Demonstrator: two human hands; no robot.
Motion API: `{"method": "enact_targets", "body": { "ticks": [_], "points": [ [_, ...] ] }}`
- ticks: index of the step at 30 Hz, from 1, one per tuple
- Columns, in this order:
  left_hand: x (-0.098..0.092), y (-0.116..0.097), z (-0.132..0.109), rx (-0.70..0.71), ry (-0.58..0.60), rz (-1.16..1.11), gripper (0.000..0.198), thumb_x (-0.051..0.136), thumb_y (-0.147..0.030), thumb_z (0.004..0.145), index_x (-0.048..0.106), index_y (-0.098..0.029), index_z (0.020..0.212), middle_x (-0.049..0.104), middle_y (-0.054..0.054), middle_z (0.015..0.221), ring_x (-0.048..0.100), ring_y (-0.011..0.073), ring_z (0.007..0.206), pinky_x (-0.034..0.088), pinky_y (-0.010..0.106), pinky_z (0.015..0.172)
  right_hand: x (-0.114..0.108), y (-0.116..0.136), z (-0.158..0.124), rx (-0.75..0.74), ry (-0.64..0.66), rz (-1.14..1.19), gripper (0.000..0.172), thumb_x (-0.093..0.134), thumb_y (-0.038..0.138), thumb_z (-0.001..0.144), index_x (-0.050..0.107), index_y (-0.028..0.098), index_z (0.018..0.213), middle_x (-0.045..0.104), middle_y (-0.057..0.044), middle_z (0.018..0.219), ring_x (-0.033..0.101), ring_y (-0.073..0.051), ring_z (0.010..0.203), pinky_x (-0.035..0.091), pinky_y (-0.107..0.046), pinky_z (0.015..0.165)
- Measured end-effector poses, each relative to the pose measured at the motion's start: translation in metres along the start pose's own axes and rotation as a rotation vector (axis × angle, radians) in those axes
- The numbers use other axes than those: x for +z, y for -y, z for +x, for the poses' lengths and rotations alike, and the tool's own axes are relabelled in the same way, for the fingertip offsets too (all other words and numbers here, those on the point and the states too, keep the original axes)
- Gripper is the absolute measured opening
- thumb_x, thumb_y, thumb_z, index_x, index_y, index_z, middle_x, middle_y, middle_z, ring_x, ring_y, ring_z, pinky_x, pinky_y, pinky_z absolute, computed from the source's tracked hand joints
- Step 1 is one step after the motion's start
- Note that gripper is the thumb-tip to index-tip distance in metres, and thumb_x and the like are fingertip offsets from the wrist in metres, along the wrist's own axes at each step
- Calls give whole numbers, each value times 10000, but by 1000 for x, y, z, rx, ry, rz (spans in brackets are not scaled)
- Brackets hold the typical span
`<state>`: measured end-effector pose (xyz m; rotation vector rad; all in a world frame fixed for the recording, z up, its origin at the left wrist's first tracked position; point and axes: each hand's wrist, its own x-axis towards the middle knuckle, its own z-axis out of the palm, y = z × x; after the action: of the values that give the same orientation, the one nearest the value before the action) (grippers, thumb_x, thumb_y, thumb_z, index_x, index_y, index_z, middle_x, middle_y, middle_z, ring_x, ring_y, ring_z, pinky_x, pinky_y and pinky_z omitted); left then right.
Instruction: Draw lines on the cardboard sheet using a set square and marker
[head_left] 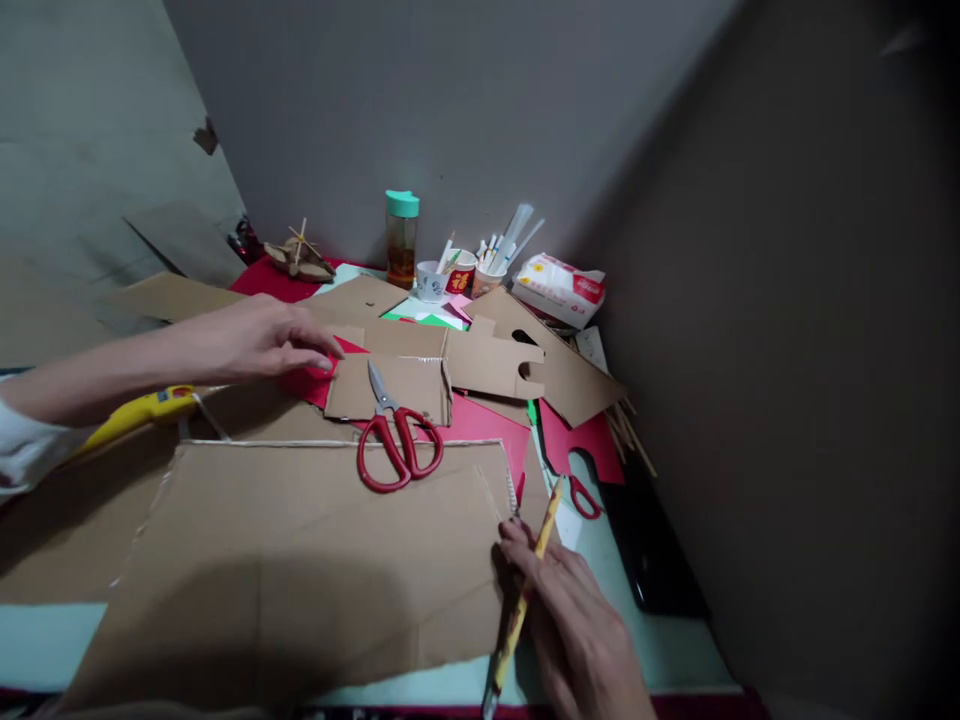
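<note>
My right hand (574, 625) is closed around a yellow pencil (525, 590) at the right edge of a large brown cardboard sheet (300, 560), fingertips touching that edge. My left hand (262, 338) reaches in from the left, fingers stretched flat, tips resting on a red paper piece (311, 382) beside a small cardboard piece (390, 385). Red-handled scissors (396, 440) lie shut across the small piece and the big sheet's far edge, between both hands.
More cardboard cut-outs (540, 365) and red paper (577, 440) lie to the right. A green-capped bottle (402, 238), paper cups of pens (457, 272) and a tissue pack (559, 288) stand by the wall. A yellow tool (142, 410) lies left. A dark panel (787, 400) rises on the right.
</note>
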<state>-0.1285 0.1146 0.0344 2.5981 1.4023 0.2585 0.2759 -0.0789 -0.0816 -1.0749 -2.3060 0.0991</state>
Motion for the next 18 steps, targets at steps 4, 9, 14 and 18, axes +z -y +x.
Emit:
{"method": "enact_targets", "body": {
  "ticks": [4,9,14,18],
  "points": [
    [20,-25,-42,158,-50,81,586,314,-542,1119,793,-205,1125,774,42,1001,710,177,881,513,267,763,-16,13,27,45,-33,-50,511,434,-12,998,511,200,1455,714,-94,1419,673,-183,1254,566,-309,1032],
    [63,-62,-77,413,-195,156,443,331,-369,1126,734,-250,1263,772,57,1239,715,219,1076,571,325,881,-5,13,75,30,67,-103,362,457,24,996,590,200,1283,782,-108,1241,722,-256,1097,605,-419,903],
    [102,-69,-85,505,-303,274,403,402,-347,1106,619,-210,1417,704,97,1410,660,298,1237,549,426,970,24,7,76,-9,125,-167,382,440,-36,900,601,154,1190,769,-155,1272,722,-294,1166,551,-494,997],
    [109,-67,-87,521,-332,301,413,404,-311,1109,570,-182,1464,679,102,1443,613,293,1307,520,433,1002,33,8,49,-3,79,-195,322,451,19,961,587,171,1209,689,-169,1445,648,-272,1338,504,-451,1047]
  ]
}}
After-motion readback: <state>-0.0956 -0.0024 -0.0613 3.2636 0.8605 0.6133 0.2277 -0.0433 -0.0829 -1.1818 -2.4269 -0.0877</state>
